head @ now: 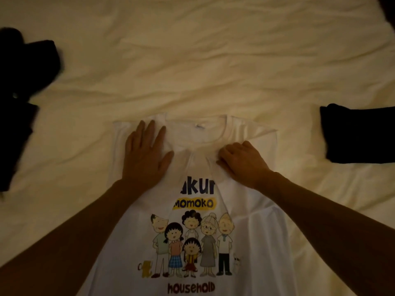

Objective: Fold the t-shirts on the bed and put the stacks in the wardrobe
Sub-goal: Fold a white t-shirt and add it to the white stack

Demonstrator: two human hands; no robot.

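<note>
Two hands lie on a white t-shirt spread print-up on the cream bed sheet. Left hand: fingers straight and spread, palm pressed flat on the shirt just left of its collar, holding nothing. Right hand: fingers curled, knuckles up, bunching a pinch of shirt fabric just right of and below the collar, with creases running from that spot. Both bare forearms cross the shirt's lower part on either side of the cartoon family print, below the collar. Both sleeves appear folded inward. Well to the collar's right lies a folded dark garment; well to its left, a loose dark heap of clothes.
</note>
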